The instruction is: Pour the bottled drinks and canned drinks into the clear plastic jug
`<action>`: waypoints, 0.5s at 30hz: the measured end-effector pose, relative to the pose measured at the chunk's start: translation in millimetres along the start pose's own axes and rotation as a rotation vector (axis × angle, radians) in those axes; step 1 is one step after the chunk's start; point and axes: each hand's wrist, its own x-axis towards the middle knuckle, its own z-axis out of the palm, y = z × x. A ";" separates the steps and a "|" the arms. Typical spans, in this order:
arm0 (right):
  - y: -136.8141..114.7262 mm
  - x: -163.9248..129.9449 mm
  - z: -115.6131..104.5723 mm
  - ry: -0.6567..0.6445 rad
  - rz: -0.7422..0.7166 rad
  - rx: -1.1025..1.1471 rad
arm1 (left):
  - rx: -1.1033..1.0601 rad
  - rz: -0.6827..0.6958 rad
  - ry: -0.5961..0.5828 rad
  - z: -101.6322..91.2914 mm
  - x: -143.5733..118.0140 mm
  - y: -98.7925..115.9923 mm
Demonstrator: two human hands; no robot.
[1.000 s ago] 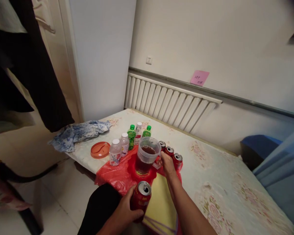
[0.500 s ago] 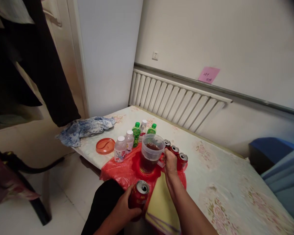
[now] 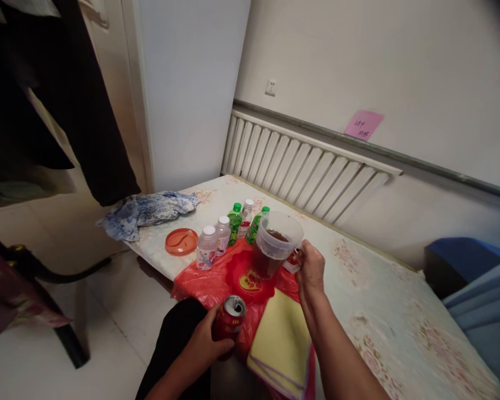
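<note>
With our left hand [image 3: 206,336] we are gripping a red can [image 3: 225,326] near a yellow cloth [image 3: 281,336]; with our right hand [image 3: 311,265] we are holding a jug [image 3: 273,249] of brown drink [image 3: 277,235] at its side, over a red dish [image 3: 250,282] near the bottles [image 3: 235,223].

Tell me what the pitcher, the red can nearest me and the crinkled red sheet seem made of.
Pitcher: probably clear plastic, slightly cloudy; the dark liquid shows through its wall.
Red can: metal, likely aluminium, with a coloured coating; its top looks silvery.
Red sheet: apparently thin, glossy plastic, from its creases and highlights.
</note>
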 end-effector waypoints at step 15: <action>-53.4 0.5 -19.1 -0.011 0.059 -0.012 | 0.002 0.277 0.280 9.5 68.8 30.7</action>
